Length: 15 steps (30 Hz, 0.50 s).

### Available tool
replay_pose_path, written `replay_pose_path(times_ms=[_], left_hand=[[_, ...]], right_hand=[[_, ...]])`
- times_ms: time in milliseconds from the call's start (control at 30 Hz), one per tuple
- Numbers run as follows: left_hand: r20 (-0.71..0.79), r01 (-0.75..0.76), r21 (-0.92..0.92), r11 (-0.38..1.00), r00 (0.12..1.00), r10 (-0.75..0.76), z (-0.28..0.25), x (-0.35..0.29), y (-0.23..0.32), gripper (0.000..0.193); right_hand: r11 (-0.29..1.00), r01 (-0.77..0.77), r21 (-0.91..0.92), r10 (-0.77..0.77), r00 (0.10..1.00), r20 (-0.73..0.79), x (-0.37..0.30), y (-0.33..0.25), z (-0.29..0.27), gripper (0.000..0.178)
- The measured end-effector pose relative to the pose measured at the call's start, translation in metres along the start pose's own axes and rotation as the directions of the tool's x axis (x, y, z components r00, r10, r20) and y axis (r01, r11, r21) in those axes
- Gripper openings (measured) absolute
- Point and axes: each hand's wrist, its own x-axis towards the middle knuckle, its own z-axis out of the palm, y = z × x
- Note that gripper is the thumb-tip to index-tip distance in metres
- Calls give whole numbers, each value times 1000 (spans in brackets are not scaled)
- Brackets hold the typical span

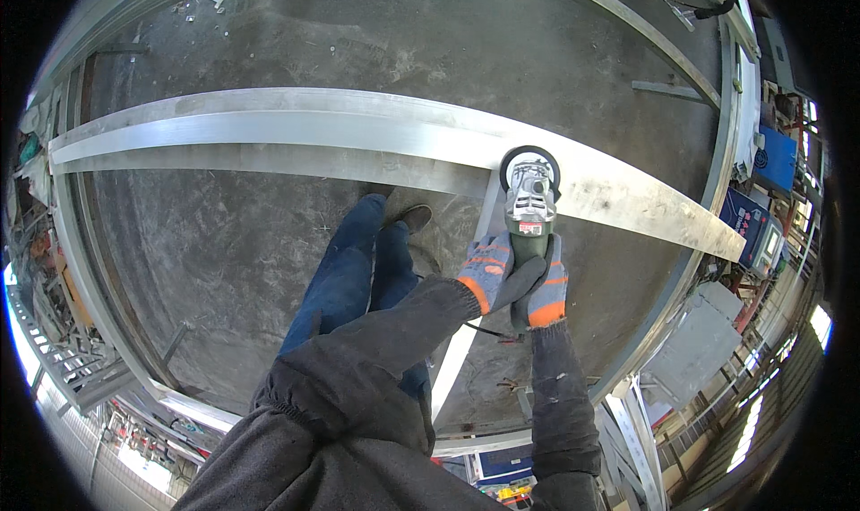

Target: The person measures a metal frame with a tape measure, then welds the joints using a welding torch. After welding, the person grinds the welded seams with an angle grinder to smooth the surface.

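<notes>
An angle grinder (531, 197) with a dark green body and a silver gear head is held out in front of me. Its round black-rimmed disc overlaps the pale metal beam (358, 130), close to where a narrower bar (489, 211) meets it. My left hand (486, 267), in a grey and orange glove, is closed around the left of the grinder body. On the right of the body, my right hand (548, 283) in a matching glove grips it too. Whether the disc touches the metal cannot be made out. A dark cord leaves the grinder's rear end.
Metal rails form a large frame around me, with a long side rail (112, 287) at left and another rail (645, 27) at far right. Blue machines (752, 229) and a grey cabinet (694, 341) stand at right. Metal racks (81, 377) stand at left. Scraps lie on the concrete floor.
</notes>
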Motion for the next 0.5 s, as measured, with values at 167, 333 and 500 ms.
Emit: replay_pose_path(times_ms=[167,333,500], left_hand=[[-27,-24,-179,984,999,20,-3,3,5,44],[33,-2,-36,999,999,3,-5,2,6,49],[55,-44,-8,999,998,44,-2,2,2,49]], right_hand=[[763,-232,603,212,972,105,7,-11,6,44],[947,-120,298,140,989,-46,2,-17,9,47],[861,125,-493,-115,992,51,-1,-15,4,46]])
